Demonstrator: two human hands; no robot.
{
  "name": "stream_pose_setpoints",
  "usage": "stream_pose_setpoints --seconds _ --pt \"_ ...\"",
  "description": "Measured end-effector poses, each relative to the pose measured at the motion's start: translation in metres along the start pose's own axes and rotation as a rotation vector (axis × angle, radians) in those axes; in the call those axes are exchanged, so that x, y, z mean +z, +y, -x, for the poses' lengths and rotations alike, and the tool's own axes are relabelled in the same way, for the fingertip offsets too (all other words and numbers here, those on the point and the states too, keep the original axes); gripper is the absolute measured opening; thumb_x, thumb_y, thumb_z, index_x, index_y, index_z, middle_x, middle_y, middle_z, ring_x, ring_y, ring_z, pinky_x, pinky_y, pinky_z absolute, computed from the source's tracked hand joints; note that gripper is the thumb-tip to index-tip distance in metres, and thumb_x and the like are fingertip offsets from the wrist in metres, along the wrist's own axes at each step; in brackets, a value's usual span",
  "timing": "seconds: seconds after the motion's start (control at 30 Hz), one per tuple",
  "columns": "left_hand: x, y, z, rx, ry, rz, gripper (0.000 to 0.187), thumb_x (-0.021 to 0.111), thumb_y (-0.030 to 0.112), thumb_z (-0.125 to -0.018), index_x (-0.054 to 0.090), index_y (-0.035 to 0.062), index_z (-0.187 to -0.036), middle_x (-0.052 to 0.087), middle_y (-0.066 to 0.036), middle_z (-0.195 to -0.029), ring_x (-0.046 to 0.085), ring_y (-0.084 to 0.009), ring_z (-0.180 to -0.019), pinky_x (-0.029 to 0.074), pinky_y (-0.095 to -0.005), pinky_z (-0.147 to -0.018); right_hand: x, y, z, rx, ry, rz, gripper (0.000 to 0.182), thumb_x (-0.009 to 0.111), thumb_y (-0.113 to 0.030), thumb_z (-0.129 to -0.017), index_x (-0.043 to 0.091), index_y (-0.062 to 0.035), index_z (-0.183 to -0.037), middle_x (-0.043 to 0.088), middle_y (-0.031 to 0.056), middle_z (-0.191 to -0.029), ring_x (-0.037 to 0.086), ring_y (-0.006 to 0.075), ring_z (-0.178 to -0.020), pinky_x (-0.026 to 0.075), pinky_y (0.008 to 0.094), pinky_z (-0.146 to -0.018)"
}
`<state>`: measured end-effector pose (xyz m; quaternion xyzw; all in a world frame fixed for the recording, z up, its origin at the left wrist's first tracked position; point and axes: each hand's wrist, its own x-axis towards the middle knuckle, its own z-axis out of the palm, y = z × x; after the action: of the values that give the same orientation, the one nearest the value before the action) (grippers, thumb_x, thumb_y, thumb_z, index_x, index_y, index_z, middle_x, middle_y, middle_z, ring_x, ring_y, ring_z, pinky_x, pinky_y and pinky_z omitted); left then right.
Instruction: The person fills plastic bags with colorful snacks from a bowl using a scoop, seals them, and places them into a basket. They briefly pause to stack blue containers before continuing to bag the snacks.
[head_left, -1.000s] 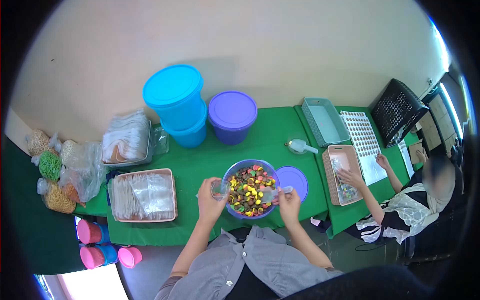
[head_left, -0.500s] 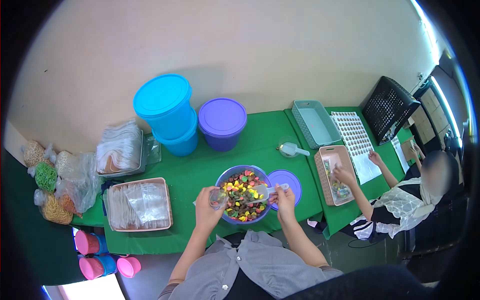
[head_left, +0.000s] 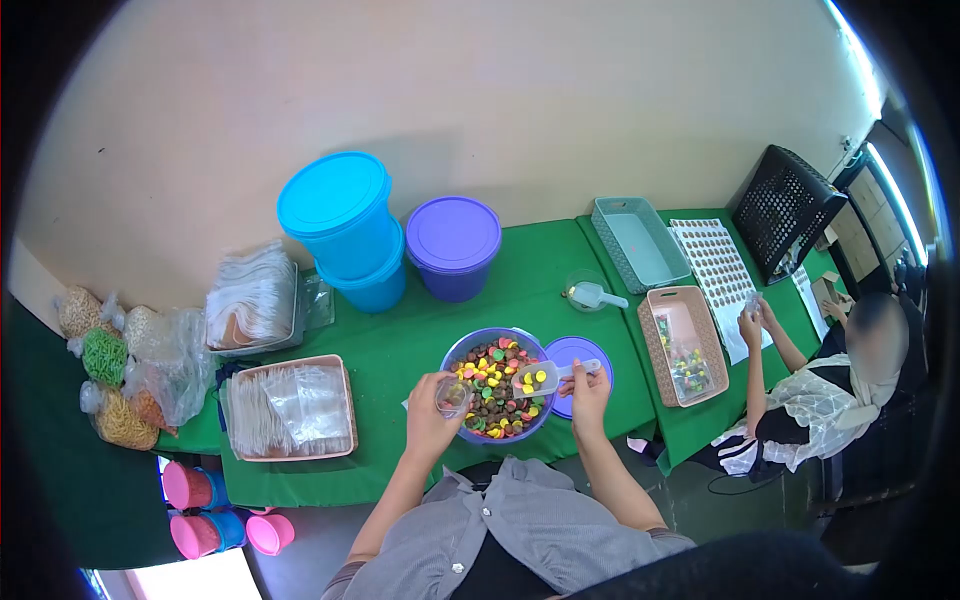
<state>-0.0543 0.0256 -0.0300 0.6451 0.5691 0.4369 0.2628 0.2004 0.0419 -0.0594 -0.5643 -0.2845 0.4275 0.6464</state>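
Observation:
A purple tub [head_left: 453, 349] stands near the table's front edge, filled with small round candies [head_left: 497, 411] in brown, yellow, pink and green. At its left rim, my left hand [head_left: 427, 418] is closed around a small clear plastic cup [head_left: 454, 397]. My right hand [head_left: 590, 396] grips the handle of a clear plastic scoop [head_left: 530, 379] above the tub's right side. A few yellow candies lie in the scoop. A round purple lid [head_left: 599, 375] rests on the green cloth, partly behind my right hand.
Left of the tub are a pink basket of clear bags [head_left: 349, 430] and stacked plastic sleeves [head_left: 245, 300]. Blue buckets [head_left: 340, 215] and a purple bucket [head_left: 453, 235] stand behind. Rightward lie another scoop [head_left: 595, 297], a pink basket [head_left: 665, 368] and a co-worker's hands [head_left: 755, 320].
The scoop has risen from among the candies and now carries a few yellow ones. The co-worker's hands have moved from the pink basket and come together. The whole view has shifted slightly.

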Motion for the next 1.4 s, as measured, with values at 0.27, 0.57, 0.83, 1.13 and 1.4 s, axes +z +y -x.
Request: stream_pose_setpoints --seconds 0.27,0.57,0.83,1.13,1.4 --pt "0.004 0.003 0.002 0.018 -0.048 -0.021 0.049 0.080 0.016 -0.066 0.056 0.0082 -0.109 0.061 -0.010 -0.102 0.059 -0.0315 -0.097 0.044 -0.0405 -0.085 0.006 -0.023 0.004 0.011 0.022 -0.093 0.014 0.058 -0.015 -0.094 0.053 -0.0032 -0.089 0.062 0.0072 -0.067 0.054 0.0103 -0.046 0.043 0.0239 -0.043" --pt "0.019 0.025 0.006 0.124 -0.188 -0.115 0.054 0.080 0.015 -0.064 0.055 0.0096 -0.112 0.062 -0.010 -0.108 0.057 -0.0304 -0.105 0.041 -0.0416 -0.091 0.039 -0.060 0.040 -0.070 -0.296 0.020 0.011 0.059 -0.012 -0.095 0.053 -0.0032 -0.089 0.060 0.0034 -0.068 0.055 0.0068 -0.050 0.044 0.0205 -0.047" --pt "0.017 0.029 0.008 0.125 -0.206 -0.111 0.057 0.082 0.014 -0.062 0.055 0.0101 -0.112 0.062 -0.009 -0.108 0.057 -0.0306 -0.107 0.041 -0.0419 -0.094 0.037 -0.065 0.046 -0.147 -0.314 0.091 0.012 0.059 -0.011 -0.095 0.052 -0.0032 -0.088 0.060 0.0030 -0.070 0.054 0.0057 -0.052 0.043 0.0192 -0.047" --pt "0.011 0.028 0.019 0.106 -0.121 0.002 0.058 0.079 0.012 -0.069 0.050 0.0068 -0.118 0.061 -0.012 -0.104 0.060 -0.0265 -0.101 0.048 -0.0384 -0.085 0.015 -0.045 0.025 0.085 -0.124 -0.249 0.013 0.056 -0.015 -0.096 0.053 -0.0045 -0.089 0.062 0.0059 -0.072 0.057 0.0083 -0.055 0.045 0.0225 -0.050" --pt "-0.029 0.026 0.030 -0.144 -0.024 0.793 0.071 0.070 0.014 -0.084 0.030 0.0030 -0.142 0.059 -0.017 -0.119 0.056 -0.0237 -0.115 0.042 -0.0366 -0.101 -0.019 0.008 0.027 0.014 -0.273 0.613 0.026 0.063 -0.022 -0.090 0.056 0.0005 -0.100 0.060 0.0117 -0.083 0.060 0.0196 -0.075 0.048 0.0320 -0.067"
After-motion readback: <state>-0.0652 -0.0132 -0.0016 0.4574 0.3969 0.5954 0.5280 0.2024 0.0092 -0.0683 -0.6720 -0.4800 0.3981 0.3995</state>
